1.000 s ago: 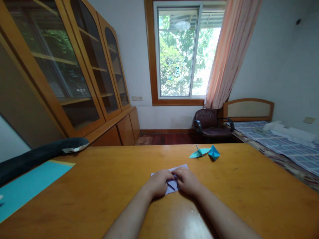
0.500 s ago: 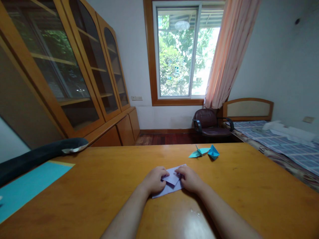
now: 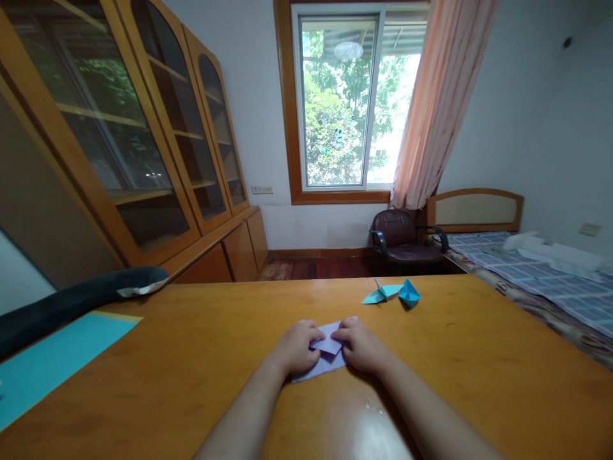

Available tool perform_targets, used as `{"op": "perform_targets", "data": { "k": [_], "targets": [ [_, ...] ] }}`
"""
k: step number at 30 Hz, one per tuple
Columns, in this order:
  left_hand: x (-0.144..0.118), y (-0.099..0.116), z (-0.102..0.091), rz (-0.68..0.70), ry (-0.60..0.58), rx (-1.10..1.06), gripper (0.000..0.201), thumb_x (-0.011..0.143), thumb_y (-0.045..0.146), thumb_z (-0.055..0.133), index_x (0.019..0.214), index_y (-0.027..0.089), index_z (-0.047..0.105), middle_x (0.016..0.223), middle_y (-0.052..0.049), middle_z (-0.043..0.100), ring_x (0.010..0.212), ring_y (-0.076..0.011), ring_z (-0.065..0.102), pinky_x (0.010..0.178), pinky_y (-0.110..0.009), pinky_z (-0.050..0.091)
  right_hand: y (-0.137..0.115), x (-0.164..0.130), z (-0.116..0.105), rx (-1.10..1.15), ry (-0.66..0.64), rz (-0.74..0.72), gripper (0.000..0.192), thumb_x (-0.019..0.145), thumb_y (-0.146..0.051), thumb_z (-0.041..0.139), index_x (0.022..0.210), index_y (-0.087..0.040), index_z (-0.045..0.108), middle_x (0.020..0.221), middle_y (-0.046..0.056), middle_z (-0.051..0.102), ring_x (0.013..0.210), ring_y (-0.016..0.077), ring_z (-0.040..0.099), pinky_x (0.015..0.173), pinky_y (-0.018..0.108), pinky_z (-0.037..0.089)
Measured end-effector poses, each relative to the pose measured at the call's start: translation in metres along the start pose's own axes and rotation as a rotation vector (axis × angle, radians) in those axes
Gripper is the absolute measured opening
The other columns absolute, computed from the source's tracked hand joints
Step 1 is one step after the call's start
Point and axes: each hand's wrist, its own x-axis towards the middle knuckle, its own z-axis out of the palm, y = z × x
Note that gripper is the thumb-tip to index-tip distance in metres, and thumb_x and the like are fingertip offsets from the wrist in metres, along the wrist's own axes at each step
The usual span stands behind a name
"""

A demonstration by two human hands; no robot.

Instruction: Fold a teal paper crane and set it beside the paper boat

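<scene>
Lilac paper lies flat at lower centre of the frame on the table, left hand and right hand both pinching a raised flap at its middle. Blue origami sits apart at upper right near the table's far edge; a teal sheet lies at the left edge, with bare wood between.

On your surface, two blue paper folds sit near the far edge, touching each other. A blue sheet lies at your left, with a dark cushion just behind it. Beyond, you see glass-front cabinets, a window with a pink curtain, a brown chair and a bed.
</scene>
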Motion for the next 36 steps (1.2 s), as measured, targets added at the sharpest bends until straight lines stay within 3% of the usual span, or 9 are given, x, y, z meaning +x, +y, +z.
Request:
{"op": "perform_targets", "data": {
  "k": [2, 6, 12, 17, 24, 28, 31, 36],
  "targets": [
    [0.001, 0.006, 0.004, 0.048, 0.025, 0.032, 0.023, 0.073, 0.021, 0.057, 0.093, 0.024, 0.068, 0.099, -0.006, 0.061, 0.094, -0.022, 0.054, 0.083, -0.03, 0.042, -0.005, 0.0, 0.001, -0.054, -0.017, -0.007, 0.029, 0.073, -0.01, 0.053, 0.092, -0.021, 0.071, 0.092, 0.006, 0.062, 0.088, 0.0193, 0.052, 0.078, 0.029, 0.036],
    [0.003, 0.011, 0.007, 0.017, 0.032, 0.065, 0.024, 0.073, 0.022, 0.058, 0.095, 0.024, 0.067, 0.1, -0.006, 0.061, 0.094, -0.0227, 0.054, 0.083, -0.031, 0.043, -0.009, 0.0, 0.003, -0.087, -0.015, 0.014, 0.028, 0.073, -0.011, 0.053, 0.093, -0.021, 0.07, 0.093, 0.006, 0.06, 0.089, 0.0195, 0.051, 0.078, 0.03, 0.035],
    [0.003, -0.004, 0.004, -0.032, 0.026, 0.045, 0.017, 0.075, 0.022, 0.056, 0.087, 0.022, 0.069, 0.095, -0.006, 0.063, 0.092, -0.021, 0.055, 0.082, -0.029, 0.042, -0.001, 0.001, 0.003, -0.054, 0.019, 0.058, 0.028, 0.073, -0.007, 0.05, 0.087, -0.02, 0.07, 0.09, 0.006, 0.063, 0.087, 0.0189, 0.053, 0.079, 0.029, 0.037],
    [0.003, -0.018, 0.004, -0.05, 0.093, 0.024, 0.016, 0.078, 0.026, 0.053, 0.081, 0.02, 0.068, 0.086, -0.005, 0.064, 0.082, -0.018, 0.057, 0.072, -0.027, 0.041, 0.008, 0.001, 0.001, 0.025, 0.071, 0.106, 0.025, 0.076, -0.009, 0.049, 0.085, -0.018, 0.071, 0.088, 0.006, 0.064, 0.085, 0.0179, 0.056, 0.078, 0.027, 0.04],
    [0.001, -0.028, 0.003, -0.11, 0.109, -0.022, 0.03, 0.081, 0.044, 0.054, 0.075, 0.019, 0.069, 0.081, -0.005, 0.065, 0.075, -0.0169, 0.057, 0.065, -0.026, 0.039, 0.015, 0.002, 0.002, 0.057, 0.115, 0.146, 0.019, 0.081, -0.018, 0.053, 0.079, -0.017, 0.071, 0.084, 0.007, 0.064, 0.08, 0.0173, 0.057, 0.074, 0.026, 0.041],
    [0.0, -0.021, 0.003, -0.016, 0.1, -0.002, 0.018, 0.079, 0.031, 0.057, 0.084, 0.023, 0.071, 0.087, -0.004, 0.065, 0.083, -0.0178, 0.057, 0.074, -0.027, 0.04, 0.01, 0.001, 0.0, -0.015, 0.076, 0.129, 0.02, 0.077, -0.014, 0.052, 0.08, -0.018, 0.072, 0.083, 0.006, 0.064, 0.081, 0.0173, 0.056, 0.074, 0.027, 0.039],
    [0.001, -0.008, 0.006, 0.02, 0.083, 0.066, 0.023, 0.074, 0.024, 0.059, 0.094, 0.026, 0.071, 0.093, -0.004, 0.064, 0.089, -0.0204, 0.056, 0.079, -0.029, 0.041, 0.001, 0.0, -0.001, -0.104, 0.021, 0.081, 0.022, 0.074, -0.012, 0.052, 0.082, -0.02, 0.071, 0.084, 0.005, 0.064, 0.084, 0.0183, 0.054, 0.075, 0.028, 0.036],
    [0.006, 0.001, 0.012, 0.076, 0.052, 0.109, 0.02, 0.074, 0.024, 0.058, 0.09, 0.025, 0.07, 0.089, -0.004, 0.062, 0.085, -0.0206, 0.056, 0.073, -0.028, 0.04, -0.01, 0.002, 0.003, -0.138, -0.073, 0.031, 0.022, 0.073, -0.013, 0.053, 0.086, -0.019, 0.07, 0.089, 0.005, 0.063, 0.087, 0.0184, 0.054, 0.075, 0.027, 0.035]
  ]
}}
